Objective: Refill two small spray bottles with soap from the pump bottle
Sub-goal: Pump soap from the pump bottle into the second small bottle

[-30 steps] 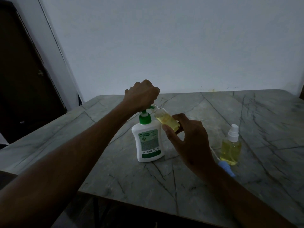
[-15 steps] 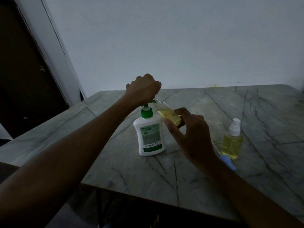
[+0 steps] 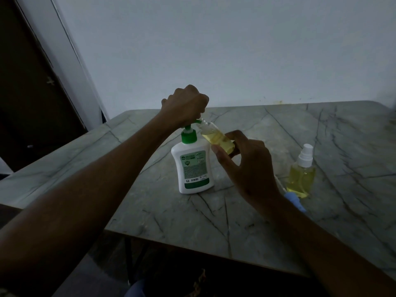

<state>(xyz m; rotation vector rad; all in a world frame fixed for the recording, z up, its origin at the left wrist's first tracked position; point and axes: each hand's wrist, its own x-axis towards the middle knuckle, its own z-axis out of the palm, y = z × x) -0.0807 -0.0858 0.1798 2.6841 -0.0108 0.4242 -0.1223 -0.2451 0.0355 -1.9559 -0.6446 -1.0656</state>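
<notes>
We note the left hand [image 3: 185, 103] fisted over the white, green-collared pump bottle [image 3: 192, 168]; right hand [image 3: 246, 168] pinches a tilted uncapped spray bottle [image 3: 216, 137] of yellow liquid. Label unreadable.

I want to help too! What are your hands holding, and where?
Right hand holds the tilted spray bottle by its bottom end. Left hand grips the pump top.

Veined stone-look table [image 3: 278, 211] — glossy white plastic pump bottle [image 3: 192, 170], clear spray bottles [image 3: 301, 179].
</notes>
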